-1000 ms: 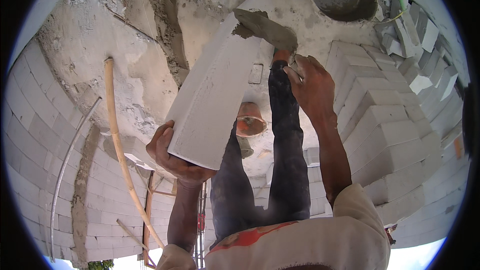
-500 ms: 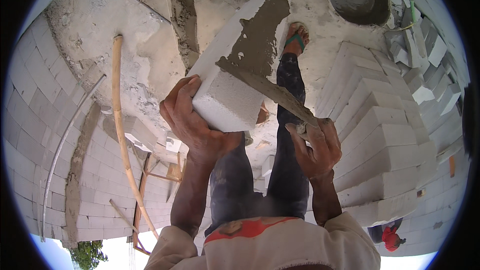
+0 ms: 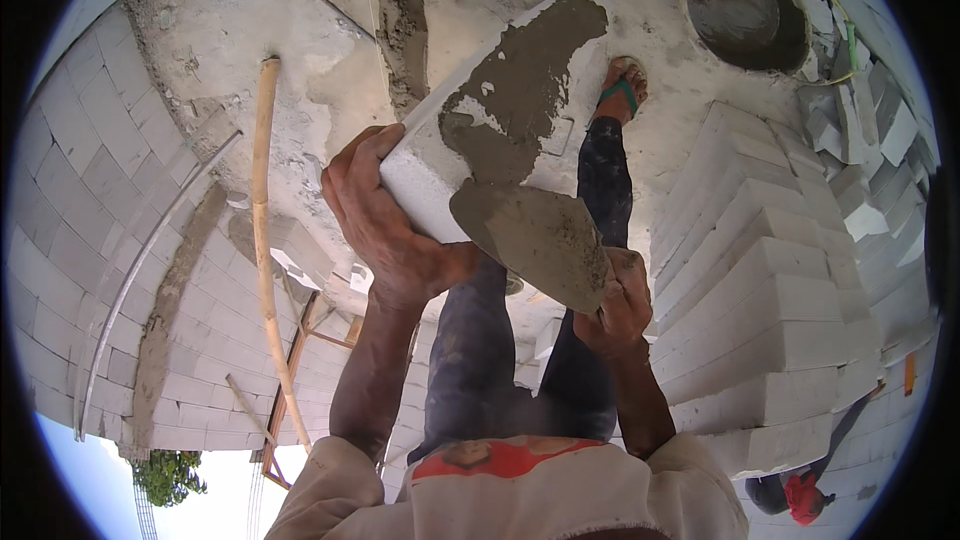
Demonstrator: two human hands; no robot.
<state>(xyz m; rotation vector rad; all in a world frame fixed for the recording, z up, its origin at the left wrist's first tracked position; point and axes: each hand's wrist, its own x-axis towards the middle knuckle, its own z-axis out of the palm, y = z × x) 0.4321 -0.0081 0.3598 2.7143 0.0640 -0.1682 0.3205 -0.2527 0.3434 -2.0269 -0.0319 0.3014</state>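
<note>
A long white concrete block (image 3: 412, 180) is held in front of me, with wet grey mortar (image 3: 505, 90) smeared over its upper face. My left hand (image 3: 385, 215) grips the near left end of the block, fingers over its edge and thumb underneath. In my right hand (image 3: 622, 305) is a trowel (image 3: 535, 240), gripped at its handle, which the fingers mostly hide. The broad blade lies across the near end of the block, its face coated with a thin film of mortar.
Stacked white blocks (image 3: 770, 290) rise at my right. A round tub of mortar (image 3: 745, 15) stands at the far right. A strip of mortar (image 3: 403, 20) runs along the floor ahead. A bamboo pole (image 3: 264, 170) leans at the left, before a block wall (image 3: 90, 150). Another person (image 3: 803, 500) is at lower right.
The trowel has turned from edge-on to showing its broad face, and my right hand has come inward. Mortar now spreads nearer the block's left edge. The whole view has shifted slightly.
</note>
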